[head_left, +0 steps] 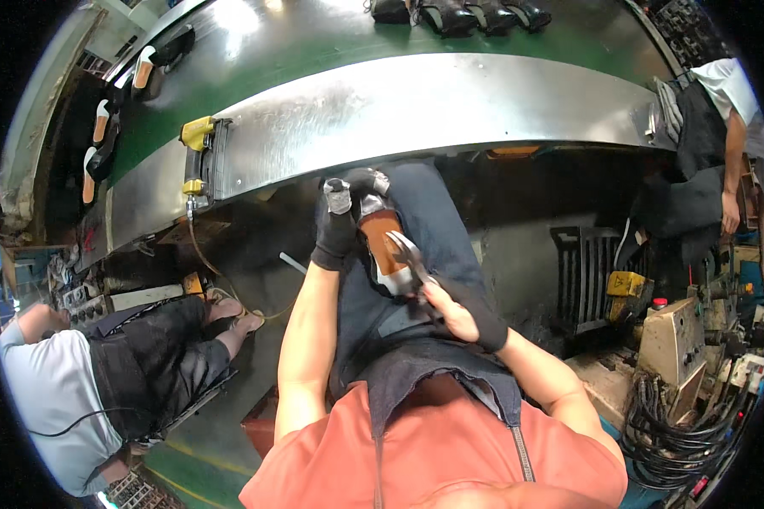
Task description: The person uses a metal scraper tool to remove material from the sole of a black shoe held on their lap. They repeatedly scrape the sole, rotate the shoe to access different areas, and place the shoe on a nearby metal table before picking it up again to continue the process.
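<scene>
On my lap lies a shoe with its sole up, the sole brown (380, 227) in the middle with pale ends. My left hand (338, 216), in a black glove with silver tape on the fingers, is closed around the shoe's far end. My right hand (460, 314), in a dark fingerless glove, grips a hammer (411, 256) by its dark handle. The hammer's curved silver head is over the sole's right edge; whether it touches cannot be made out. Part of the shoe's near end is hidden by the hammer and right hand.
Ahead runs a metal ledge (382, 106) beside a green conveyor (314, 53). A yellow-and-black air nail gun (199, 157) with a hose lies on the ledge. Several shoes stand along the conveyor. One person (68, 382) sits at left, another (721, 127) at right. Machinery (671, 339) with cables stands right.
</scene>
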{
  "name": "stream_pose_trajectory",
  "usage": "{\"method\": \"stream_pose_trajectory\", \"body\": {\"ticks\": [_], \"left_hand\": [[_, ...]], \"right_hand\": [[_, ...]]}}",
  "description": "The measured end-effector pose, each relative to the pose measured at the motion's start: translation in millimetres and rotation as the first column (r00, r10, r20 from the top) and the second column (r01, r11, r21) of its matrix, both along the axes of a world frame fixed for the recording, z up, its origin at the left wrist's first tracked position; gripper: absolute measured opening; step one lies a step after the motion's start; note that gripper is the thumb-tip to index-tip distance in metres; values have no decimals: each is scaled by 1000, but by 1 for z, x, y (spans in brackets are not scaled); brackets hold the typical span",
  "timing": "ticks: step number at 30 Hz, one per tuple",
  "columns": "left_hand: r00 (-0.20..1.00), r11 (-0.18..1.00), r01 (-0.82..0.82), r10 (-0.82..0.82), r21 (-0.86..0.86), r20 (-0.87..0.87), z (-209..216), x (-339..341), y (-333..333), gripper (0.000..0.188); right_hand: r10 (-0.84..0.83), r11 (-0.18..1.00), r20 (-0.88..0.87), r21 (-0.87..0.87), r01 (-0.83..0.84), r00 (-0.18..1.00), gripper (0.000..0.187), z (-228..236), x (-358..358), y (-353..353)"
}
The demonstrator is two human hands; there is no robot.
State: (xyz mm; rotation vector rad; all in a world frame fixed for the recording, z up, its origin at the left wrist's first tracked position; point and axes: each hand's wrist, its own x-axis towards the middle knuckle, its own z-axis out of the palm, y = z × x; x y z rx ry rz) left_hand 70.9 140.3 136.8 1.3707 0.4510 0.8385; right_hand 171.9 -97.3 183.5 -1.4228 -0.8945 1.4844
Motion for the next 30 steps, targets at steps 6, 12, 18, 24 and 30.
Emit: {"method": "stream_pose_trajectory", "body": {"ticks": [6,12,18,24,30], "left_hand": [[997,990,49,-40,-134,67,10,7,-7,79],[986,989,149,-149,2,71,13,-2,-10,81],[993,924,100,-118,-369,-28,46,-24,-79,95],[973,951,80,-140,-298,-185,55,-30,-101,41],[963,876,-13,-118,-481,-241,61,-30,-97,58]], "right_hand": [[-154,986,-315,11,166,937,41,-5,-7,52],[-178,939,453,344,13,873,24,-26,-24,38],[177,887,570,261,-381,802,28,-47,-14,-35],[327,878,530,136,-458,783,41,-37,-1,-66],[340,898,537,59,-436,772,40,-26,-9,-72]]}}
